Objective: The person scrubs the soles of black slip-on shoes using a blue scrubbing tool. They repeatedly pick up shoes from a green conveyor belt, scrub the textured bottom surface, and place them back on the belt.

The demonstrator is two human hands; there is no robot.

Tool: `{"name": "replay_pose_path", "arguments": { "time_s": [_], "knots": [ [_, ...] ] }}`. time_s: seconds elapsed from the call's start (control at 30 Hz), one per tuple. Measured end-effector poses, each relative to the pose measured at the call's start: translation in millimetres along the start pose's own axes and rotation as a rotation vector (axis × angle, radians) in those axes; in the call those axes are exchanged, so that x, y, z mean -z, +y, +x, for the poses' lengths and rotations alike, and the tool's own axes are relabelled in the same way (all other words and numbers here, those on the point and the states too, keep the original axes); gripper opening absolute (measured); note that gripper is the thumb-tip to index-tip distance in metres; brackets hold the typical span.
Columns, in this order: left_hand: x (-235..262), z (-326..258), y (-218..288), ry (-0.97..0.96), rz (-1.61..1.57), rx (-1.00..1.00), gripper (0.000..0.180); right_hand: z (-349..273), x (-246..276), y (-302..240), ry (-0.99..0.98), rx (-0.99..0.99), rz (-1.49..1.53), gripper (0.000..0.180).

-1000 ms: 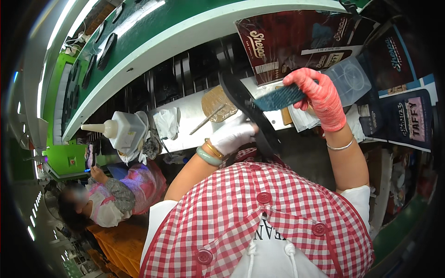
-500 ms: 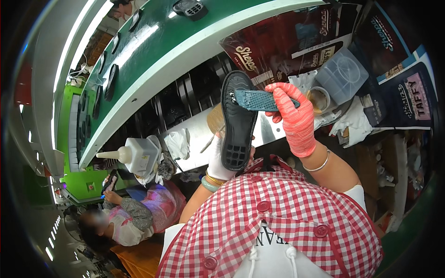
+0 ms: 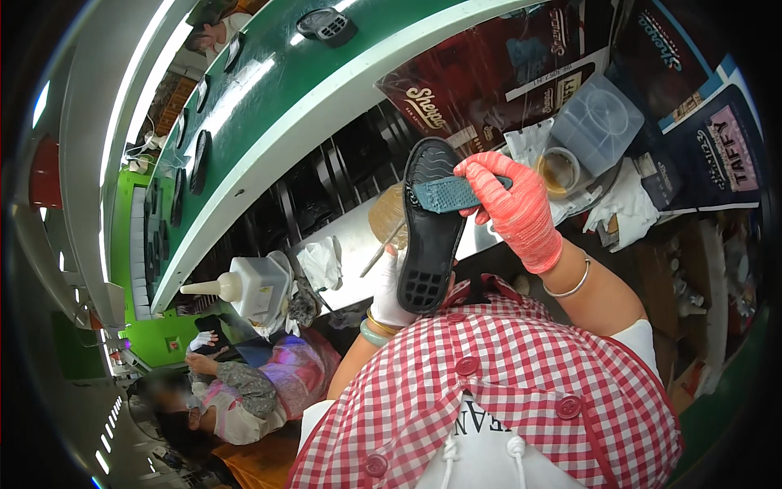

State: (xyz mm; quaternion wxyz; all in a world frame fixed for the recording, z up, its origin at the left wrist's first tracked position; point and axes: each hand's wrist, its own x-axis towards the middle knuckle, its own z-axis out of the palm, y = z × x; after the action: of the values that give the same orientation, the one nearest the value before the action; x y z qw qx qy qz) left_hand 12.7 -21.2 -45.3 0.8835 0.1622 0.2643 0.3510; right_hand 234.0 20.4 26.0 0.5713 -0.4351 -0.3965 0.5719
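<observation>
My left hand, in a white glove, grips a black shoe sole by its near end. The sole stands tilted up before me, its wavy, gridded face toward me. My right hand, in a coral knit glove, pinches a teal strip with a textured face. This strip lies crosswise over the sole's upper middle, its left end against it or very near; actual contact is hard to tell. Beside the left hand is a thin stick; whether that hand holds it I cannot tell.
On the bench sit a white spouted bottle, a crumpled white cloth, a brown round pot, a cup of amber liquid and a clear plastic box. A green belt carries more soles. A co-worker sits at the left.
My right fingers have moved in toward the sole, which now sits slightly lower and further right in view. The teal strip covers a white smear seen before. The co-worker's hands have moved.
</observation>
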Motion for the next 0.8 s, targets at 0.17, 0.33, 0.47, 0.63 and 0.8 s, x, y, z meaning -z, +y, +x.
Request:
{"name": "replay_pose_path", "arguments": {
  "time_s": [0.17,0.33,0.47,0.63,0.8],
  "knots": [
    [-22,1,1,0.180,0.049,-0.005,0.085,-3,1,-2,-0.026,-0.032,-0.027,0.021],
    [-33,5,2,0.317,0.114,-0.026,0.088,-7,3,-6,-0.056,-0.062,-0.086,0.020],
    [-34,11,1,0.324,0.157,-0.055,0.089,-11,3,-3,-0.053,-0.074,-0.083,0.020],
    [-1,13,5,-0.036,0.056,-0.002,0.082,-18,1,-1,-0.069,-0.128,-0.069,0.020],
    [-21,27,3,0.205,0.130,-0.134,0.082,-28,-1,4,-0.199,0.112,-0.293,0.017]
  ]
}}
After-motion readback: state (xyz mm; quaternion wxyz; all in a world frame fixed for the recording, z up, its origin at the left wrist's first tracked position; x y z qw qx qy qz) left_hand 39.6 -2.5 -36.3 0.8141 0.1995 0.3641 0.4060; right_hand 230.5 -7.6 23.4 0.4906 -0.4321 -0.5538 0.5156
